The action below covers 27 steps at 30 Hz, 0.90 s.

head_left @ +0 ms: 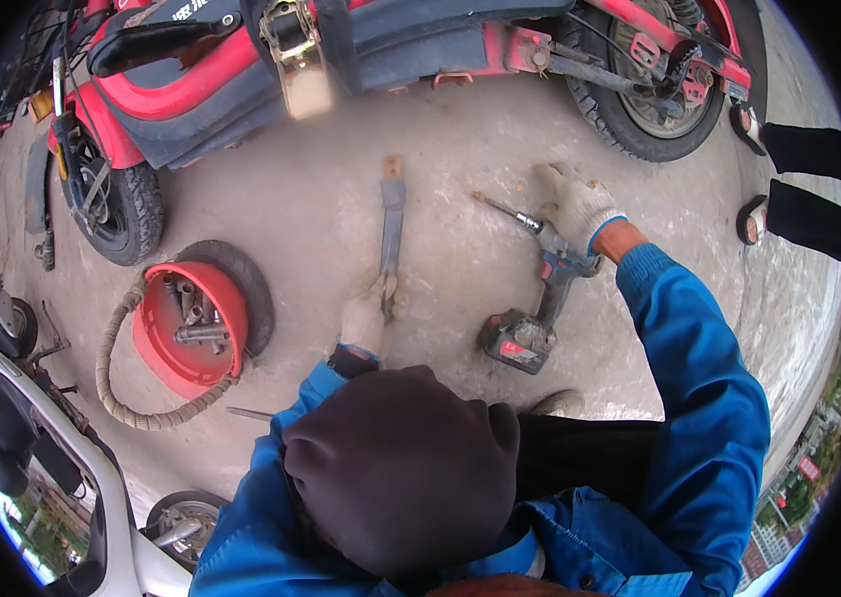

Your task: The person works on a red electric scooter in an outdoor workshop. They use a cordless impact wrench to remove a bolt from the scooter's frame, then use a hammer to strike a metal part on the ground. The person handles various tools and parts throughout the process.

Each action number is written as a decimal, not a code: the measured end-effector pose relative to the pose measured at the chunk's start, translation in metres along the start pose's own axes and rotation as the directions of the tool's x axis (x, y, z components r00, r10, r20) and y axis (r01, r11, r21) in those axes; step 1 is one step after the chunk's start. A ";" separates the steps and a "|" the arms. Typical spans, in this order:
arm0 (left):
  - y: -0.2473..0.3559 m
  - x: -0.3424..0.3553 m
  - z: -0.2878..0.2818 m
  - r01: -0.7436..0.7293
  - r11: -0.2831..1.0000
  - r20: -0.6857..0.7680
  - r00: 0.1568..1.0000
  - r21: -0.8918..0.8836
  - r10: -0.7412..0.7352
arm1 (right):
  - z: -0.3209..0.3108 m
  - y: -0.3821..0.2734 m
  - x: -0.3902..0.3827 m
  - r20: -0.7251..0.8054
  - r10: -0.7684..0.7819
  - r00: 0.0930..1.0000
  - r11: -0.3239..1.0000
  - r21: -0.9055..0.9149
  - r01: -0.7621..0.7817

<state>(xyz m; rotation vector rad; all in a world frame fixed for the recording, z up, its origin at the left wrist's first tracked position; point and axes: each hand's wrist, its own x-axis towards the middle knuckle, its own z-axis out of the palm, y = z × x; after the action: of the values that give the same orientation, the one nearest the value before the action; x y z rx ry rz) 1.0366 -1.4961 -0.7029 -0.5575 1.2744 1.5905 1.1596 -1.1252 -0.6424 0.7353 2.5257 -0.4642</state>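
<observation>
Gloved left hand (363,320) on metal bar (392,231), grip probably hidden.

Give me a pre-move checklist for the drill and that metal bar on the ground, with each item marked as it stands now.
1. Right hand gripping the cordless drill: ok, the gloved hand is closed near its head.
2. Left hand steadying the flat metal bar: ok, it holds the near end.
3. Drill bit on the bar: not ok, the tip is off to the bar's right, over bare concrete.
4. Bar lying flat on the ground: ok.
5. Gloves on both hands: ok.
6. Bystander's shoes away from the work: ok, they stand off to the right, by the red scooter's rear wheel.
</observation>
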 end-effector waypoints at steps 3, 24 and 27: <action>-0.001 -0.001 0.001 -0.012 1.000 0.015 1.000 0.003 0.012 | -0.004 -0.003 -0.002 -0.012 0.002 1.000 1.000 -0.018 -0.002; 0.053 -0.056 0.014 0.325 0.940 0.302 0.890 0.105 -0.342 | -0.040 -0.078 -0.015 -0.148 -0.242 0.959 0.946 0.182 0.267; 0.076 -0.129 0.049 0.337 0.840 0.356 0.791 0.426 -0.498 | -0.036 -0.065 -0.003 -0.161 -0.601 0.782 0.788 0.040 0.614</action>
<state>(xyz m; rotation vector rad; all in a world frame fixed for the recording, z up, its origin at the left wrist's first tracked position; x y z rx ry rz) 1.0329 -1.5003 -0.5452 -0.2037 0.9462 1.0039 1.1125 -1.1629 -0.5989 -0.0641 2.8626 -0.7653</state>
